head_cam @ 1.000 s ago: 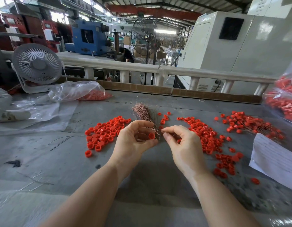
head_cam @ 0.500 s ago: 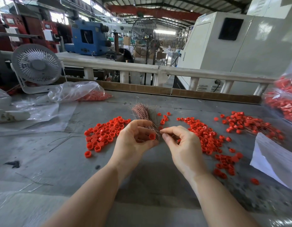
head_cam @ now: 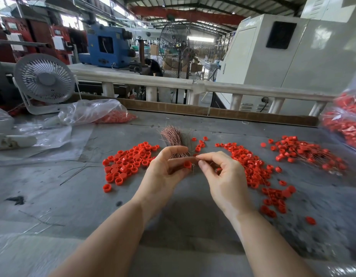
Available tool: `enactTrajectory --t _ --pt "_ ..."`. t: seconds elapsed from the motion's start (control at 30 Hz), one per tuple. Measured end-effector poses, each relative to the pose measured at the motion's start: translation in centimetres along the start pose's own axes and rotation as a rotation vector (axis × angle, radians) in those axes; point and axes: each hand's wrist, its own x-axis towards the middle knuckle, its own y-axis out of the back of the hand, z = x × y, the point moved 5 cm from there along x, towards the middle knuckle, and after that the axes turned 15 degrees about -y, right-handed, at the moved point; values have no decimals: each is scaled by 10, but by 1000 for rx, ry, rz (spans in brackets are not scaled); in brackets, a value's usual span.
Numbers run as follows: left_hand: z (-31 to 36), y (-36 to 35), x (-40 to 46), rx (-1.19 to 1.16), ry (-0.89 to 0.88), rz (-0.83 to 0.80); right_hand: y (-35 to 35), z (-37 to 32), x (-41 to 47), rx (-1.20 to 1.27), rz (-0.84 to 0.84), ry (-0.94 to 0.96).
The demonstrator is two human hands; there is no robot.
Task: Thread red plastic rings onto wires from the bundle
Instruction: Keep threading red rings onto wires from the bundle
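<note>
- Since a moment ago the hands barely move; the right hand (head_cam: pixel 223 176) edges its pinched fingertips a little closer to the ring, and the head view drifts slightly.
- The left hand (head_cam: pixel 163 172) grips the copper wire bundle (head_cam: pixel 173 136), which fans out toward 12 o'clock, while its fingers also hold one red ring (head_cam: pixel 187 164) against the bundle's near end.
- The right hand's thumb and forefinger are narrowly pinched, apparently on a single fine wire aimed at that ring; the wire itself is too thin to see clearly.
- Judged progress: this ring is about to be threaded, not yet clearly on the wire.
- Done work appears to be the pile of rings tangled with thin wires (head_cam: pixel 308 154) at 2 o'clock on the bench (head_cam: pixel 53 196).
- Left to do: a loose ring pile (head_cam: pixel 129 162) at 10 o'clock, a longer scatter (head_cam: pixel 253 168) at 3 o'clock, plus much of the bundle.
- Counts: two hands, one bundle, one ring in hand; loose rings number well over a hundred, too many to count exactly.
- Two plastic bags of rings, one at 11 o'clock (head_cam: pixel 105 114) and one at the right edge (head_cam: pixel 346 124).
</note>
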Motion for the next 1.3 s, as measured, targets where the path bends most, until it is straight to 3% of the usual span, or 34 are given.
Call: enactTrajectory --t 0.4,0.77,1.3 --pt "-2 1 0 31 -30 -10 -5 -6 -2 80 -115 6" --pt "-3 9 3 -90 -30 112 -1 -10 -2 126 -102 36" --pt "-6 9 4 -142 -22 126 0 -13 -3 176 -114 54"
